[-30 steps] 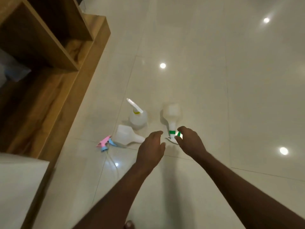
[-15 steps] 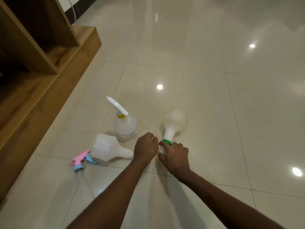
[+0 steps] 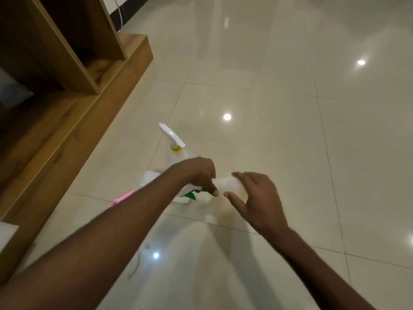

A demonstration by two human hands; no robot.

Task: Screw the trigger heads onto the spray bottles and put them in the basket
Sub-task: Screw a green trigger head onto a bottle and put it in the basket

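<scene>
Centre of frame, low over the glossy tiled floor (image 3: 279, 135): the left hand (image 3: 196, 175) is curled around the neck end of a white bottle (image 3: 225, 183), just at its green-trimmed trigger head (image 3: 190, 194). The right hand (image 3: 257, 198) is spread, fingers loose, cupped against the bottle's blurred body; whether it grips cannot be told. Just behind the left hand stands a second bottle (image 3: 178, 155), upright, with a white trigger head (image 3: 171, 135) and yellow collar already on. A third bottle (image 3: 148, 177) lies left of the forearm, partly hidden, beside a pink trigger head (image 3: 123, 196). Wooden shelving (image 3: 67, 63) fills the upper left.
</scene>
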